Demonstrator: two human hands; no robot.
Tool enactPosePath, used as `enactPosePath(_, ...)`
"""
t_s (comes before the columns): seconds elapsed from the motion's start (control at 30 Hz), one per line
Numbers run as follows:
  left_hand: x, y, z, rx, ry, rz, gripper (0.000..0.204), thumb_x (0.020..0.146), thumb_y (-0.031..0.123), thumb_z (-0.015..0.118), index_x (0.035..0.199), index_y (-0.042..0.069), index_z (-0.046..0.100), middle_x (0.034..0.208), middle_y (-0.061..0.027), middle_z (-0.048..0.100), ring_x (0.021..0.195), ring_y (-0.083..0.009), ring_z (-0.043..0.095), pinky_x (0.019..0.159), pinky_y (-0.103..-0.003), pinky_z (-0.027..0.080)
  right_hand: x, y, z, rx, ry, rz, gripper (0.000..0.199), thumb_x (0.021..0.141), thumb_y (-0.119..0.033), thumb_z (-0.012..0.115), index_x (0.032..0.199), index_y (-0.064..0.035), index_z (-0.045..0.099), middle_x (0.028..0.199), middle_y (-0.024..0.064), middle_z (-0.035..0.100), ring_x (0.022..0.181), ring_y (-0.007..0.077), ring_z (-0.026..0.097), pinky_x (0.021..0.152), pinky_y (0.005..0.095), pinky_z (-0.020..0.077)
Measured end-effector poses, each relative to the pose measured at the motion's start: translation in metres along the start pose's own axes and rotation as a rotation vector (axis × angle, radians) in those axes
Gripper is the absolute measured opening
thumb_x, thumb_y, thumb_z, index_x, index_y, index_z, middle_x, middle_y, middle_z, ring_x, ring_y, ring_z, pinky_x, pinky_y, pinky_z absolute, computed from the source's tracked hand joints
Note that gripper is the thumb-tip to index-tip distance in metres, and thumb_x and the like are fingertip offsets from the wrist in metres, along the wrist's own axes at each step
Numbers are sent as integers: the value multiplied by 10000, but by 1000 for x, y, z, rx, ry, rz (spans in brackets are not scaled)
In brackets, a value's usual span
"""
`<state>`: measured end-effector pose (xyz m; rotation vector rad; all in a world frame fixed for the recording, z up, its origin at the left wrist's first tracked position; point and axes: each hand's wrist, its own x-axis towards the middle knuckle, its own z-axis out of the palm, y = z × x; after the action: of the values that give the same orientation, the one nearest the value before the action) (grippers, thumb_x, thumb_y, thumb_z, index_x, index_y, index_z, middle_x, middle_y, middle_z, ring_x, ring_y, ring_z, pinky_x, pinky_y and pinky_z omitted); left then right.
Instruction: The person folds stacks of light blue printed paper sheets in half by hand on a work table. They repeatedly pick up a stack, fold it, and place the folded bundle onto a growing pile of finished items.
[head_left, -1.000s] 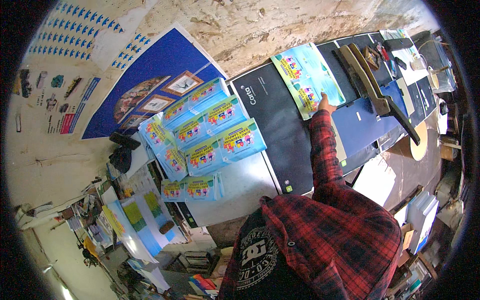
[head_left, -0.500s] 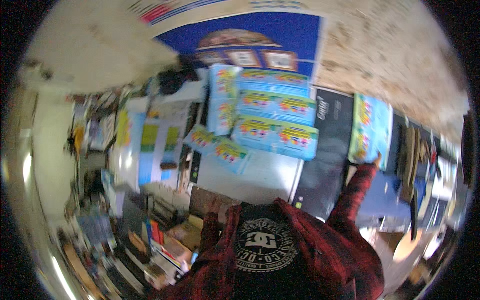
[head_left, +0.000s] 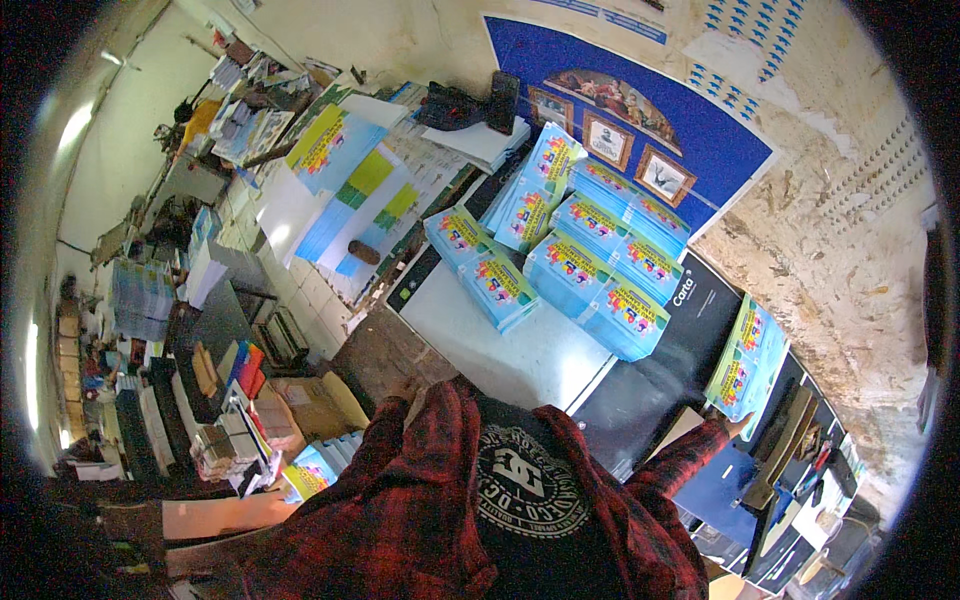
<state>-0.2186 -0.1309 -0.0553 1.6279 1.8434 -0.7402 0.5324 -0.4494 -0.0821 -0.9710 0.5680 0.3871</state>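
My right hand (head_left: 742,426) is at the near end of a blue-and-yellow stack of printed sheets (head_left: 748,358) at the right, closed on its edge; part of the fingers is hidden. Low by the table's front edge is my left hand (head_left: 404,389), small and dim, its fingers not clear; nothing shows in it. Several more piles of the same printed sheets (head_left: 610,285) stand close together on the table's middle. One separate pile (head_left: 482,266) lies at an angle on their left, over a pale grey surface (head_left: 465,325).
A black panel (head_left: 690,350) lies between the middle piles and the right-hand stack. Wooden strips (head_left: 782,450) and tools lie at the far right. To the left, another table bears large printed sheets (head_left: 335,150) and a brown block (head_left: 364,252). Cardboard boxes (head_left: 283,415) stand below.
My view has turned, so the table and its piles appear tilted clockwise, and more of the left side shows. The right hand stays at the same stack; the left remains near the table edge.
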Motion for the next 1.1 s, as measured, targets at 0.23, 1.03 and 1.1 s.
enactPosePath(0.23, 0, 55, -43, -349, 294, 352, 470, 858, 342, 582, 1254, 104, 496, 1132, -158, 587, 1018, -279, 584, 856, -401, 479, -35, -14, 25, -273, 250, -142, 640, 679, -391, 748, 1064, 85, 563, 962, 172, 631, 761, 292, 596, 688, 442, 501)
enactPosePath(1.03, -7, 246, 61, -187, 33, 1528, 574, 840, 468, 499, 1236, 52, 501, 1266, -175, 509, 1165, -288, 492, 960, -411, 400, -531, 283, -18, -1800, -688, -882, 571, 656, -179, 761, 1203, -168, 596, 1067, 169, 630, 960, 343, 604, 826, 391, 494)
enactPosePath(1.1, -48, 209, 31, -110, -273, 1296, 463, 838, 359, 540, 1180, 47, 525, 1208, -196, 541, 1131, -332, 509, 940, -449, 409, -527, 275, -46, -1508, -898, -655, 562, 694, -196, 761, 1195, -27, 570, 1151, 177, 603, 1073, 273, 579, 884, 346, 474)
